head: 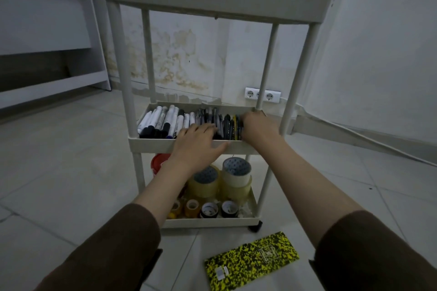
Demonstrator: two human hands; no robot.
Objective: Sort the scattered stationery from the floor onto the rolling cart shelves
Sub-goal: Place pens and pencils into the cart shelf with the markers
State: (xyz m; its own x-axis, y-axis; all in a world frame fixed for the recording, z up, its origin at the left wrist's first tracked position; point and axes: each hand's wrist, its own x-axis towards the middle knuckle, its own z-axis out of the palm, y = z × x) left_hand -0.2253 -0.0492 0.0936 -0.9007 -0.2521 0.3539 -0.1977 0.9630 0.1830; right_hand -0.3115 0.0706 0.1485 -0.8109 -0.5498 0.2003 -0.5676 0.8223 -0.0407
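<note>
Head view: your left hand [197, 142] lay flat and relaxed across the pens [212, 120] in the cart [151, 145], your right hand [256, 126] beside them, grip unclear.

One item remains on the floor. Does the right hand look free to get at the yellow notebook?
Probably yes: the yellow notebook lies uncovered on the tiles, though the right hand is up among the pens.

1. I see the cart [214, 2] on floor tiles, against a stained wall.
2. Middle shelf [151, 145]: white markers [163, 120] left, dark pens [224, 123] right.
3. Left hand [198, 142] lies flat over the shelf's front edge; right hand [256, 125] rests on the pens.
4. Bottom shelf: tape rolls [236, 173].
5. Yellow-black notebook [251, 261] lies on the floor.
</note>
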